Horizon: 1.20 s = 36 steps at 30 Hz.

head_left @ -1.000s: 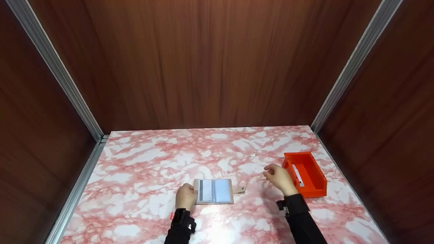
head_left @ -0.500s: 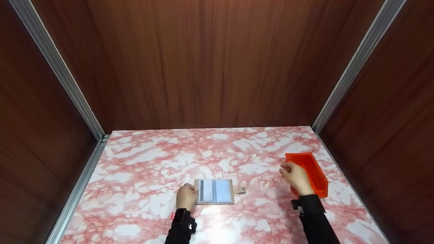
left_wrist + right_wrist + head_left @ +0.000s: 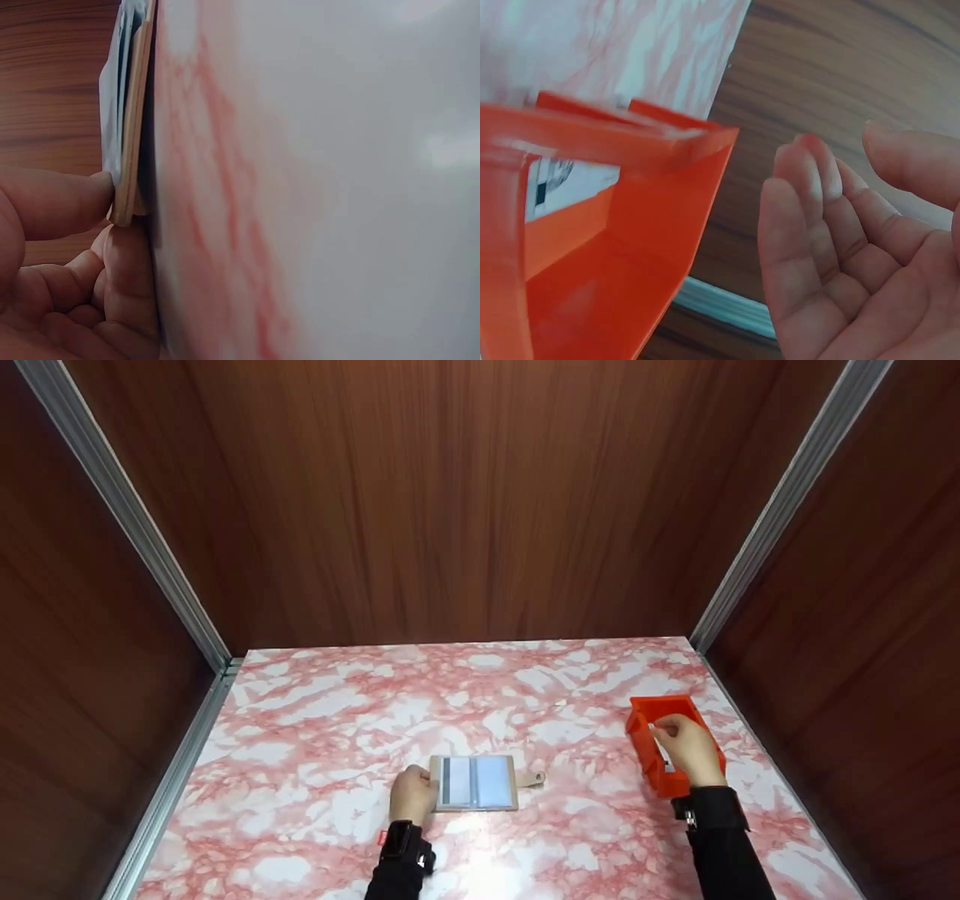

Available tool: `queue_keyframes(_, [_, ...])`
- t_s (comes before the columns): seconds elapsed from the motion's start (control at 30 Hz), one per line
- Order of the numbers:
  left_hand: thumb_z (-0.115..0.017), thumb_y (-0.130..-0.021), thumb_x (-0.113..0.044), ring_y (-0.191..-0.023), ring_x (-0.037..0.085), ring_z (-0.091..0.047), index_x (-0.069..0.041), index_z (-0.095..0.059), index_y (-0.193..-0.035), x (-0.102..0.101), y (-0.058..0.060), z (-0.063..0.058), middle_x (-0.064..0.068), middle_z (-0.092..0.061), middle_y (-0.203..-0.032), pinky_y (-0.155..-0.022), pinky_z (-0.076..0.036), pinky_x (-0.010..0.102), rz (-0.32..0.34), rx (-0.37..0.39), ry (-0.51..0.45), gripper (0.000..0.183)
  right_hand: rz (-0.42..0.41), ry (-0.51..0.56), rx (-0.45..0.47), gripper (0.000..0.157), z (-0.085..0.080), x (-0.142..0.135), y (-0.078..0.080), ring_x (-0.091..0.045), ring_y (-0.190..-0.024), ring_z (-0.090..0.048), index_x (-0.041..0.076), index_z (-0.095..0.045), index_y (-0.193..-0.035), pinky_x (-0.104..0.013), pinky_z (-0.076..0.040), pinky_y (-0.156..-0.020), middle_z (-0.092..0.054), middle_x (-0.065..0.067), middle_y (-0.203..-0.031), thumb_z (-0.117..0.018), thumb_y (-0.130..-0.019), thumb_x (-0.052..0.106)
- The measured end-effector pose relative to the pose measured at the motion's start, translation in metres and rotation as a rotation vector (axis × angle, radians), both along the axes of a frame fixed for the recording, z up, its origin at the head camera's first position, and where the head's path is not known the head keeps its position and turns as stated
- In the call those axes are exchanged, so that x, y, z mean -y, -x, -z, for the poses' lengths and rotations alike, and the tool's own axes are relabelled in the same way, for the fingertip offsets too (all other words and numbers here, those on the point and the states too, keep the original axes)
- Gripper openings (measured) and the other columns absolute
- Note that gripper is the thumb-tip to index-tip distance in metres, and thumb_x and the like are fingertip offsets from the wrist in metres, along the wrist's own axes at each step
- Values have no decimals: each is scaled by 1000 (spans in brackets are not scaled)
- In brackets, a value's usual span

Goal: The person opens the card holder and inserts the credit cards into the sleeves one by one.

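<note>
An open card holder with clear sleeves and a tan cover lies on the table, its snap strap pointing right. My left hand pinches the left edge of its cover; in the left wrist view the thumb presses above the cover and a finger lies under it. Over the orange bin, my right hand hovers with nothing between thumb and fingers, which are slightly bent and apart in the right wrist view. Inside the bin, against one wall, leans a white card with black print, partly hidden by the bin's rim.
The pink and white marbled table is bounded by dark wood panels at the back and both sides. Metal rails run along the corners.
My right hand has moved right, from beside the orange bin to above it. The left hand and the card holder have stayed in place.
</note>
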<state>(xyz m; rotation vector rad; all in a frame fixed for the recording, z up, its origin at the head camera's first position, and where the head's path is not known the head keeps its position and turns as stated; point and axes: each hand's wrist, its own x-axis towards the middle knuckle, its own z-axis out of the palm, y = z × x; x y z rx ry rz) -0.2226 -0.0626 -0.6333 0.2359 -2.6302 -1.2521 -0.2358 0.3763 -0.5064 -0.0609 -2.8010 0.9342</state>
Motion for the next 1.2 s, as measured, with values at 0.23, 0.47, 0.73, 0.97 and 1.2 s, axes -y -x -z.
queue_keyframes(0.23, [-71, -78, -3, -72, 32, -64, 2, -65, -83, 0, -1, -1, 11, -66, -75, -70, -51, 45, 7, -32, 14, 10, 20, -29, 83, 32, 4, -16, 4, -47, -102, -58, -13, -61, -114, -57, -43, -90, -64, -30, -107, -59, -94, 11])
queue_keyframes(0.47, [-71, -77, -3, -72, 32, -63, 1, -64, -82, 0, -2, -1, 11, -65, -74, -70, -51, 46, -1, -34, 8, 9, 30, -53, 143, 32, 8, -25, 8, -49, -103, -57, -15, -59, -114, -57, -44, -91, -62, -32, -112, -57, -95, 11])
queue_keyframes(0.73, [-71, -78, -3, -70, 30, -62, 1, -64, -82, -1, -1, 3, 9, -64, -73, -69, -50, 45, -1, -18, 15, 9, 36, -78, 201, 32, 15, -32, 13, -50, -103, -56, -16, -59, -113, -59, -43, -91, -61, -33, -112, -56, -95, 11])
queue_keyframes(0.97, [-71, -79, -3, -71, 30, -63, 2, -64, -84, 0, -1, 4, 10, -64, -74, -70, -51, 45, 10, -13, 1, 10, 50, -88, 244, 36, 19, -35, 15, -52, -107, -54, -16, -58, -115, -60, -42, -94, -59, -34, -116, -57, -94, 13])
queue_keyframes(1.2, [-70, -78, -3, -71, 29, -63, 1, -64, -83, 0, -1, 6, 9, -65, -74, -70, -51, 45, 6, -19, -2, 9, 46, -115, 232, 36, 23, -37, 15, -53, -106, -54, -17, -57, -112, -59, -42, -92, -59, -36, -114, -57, -92, 12])
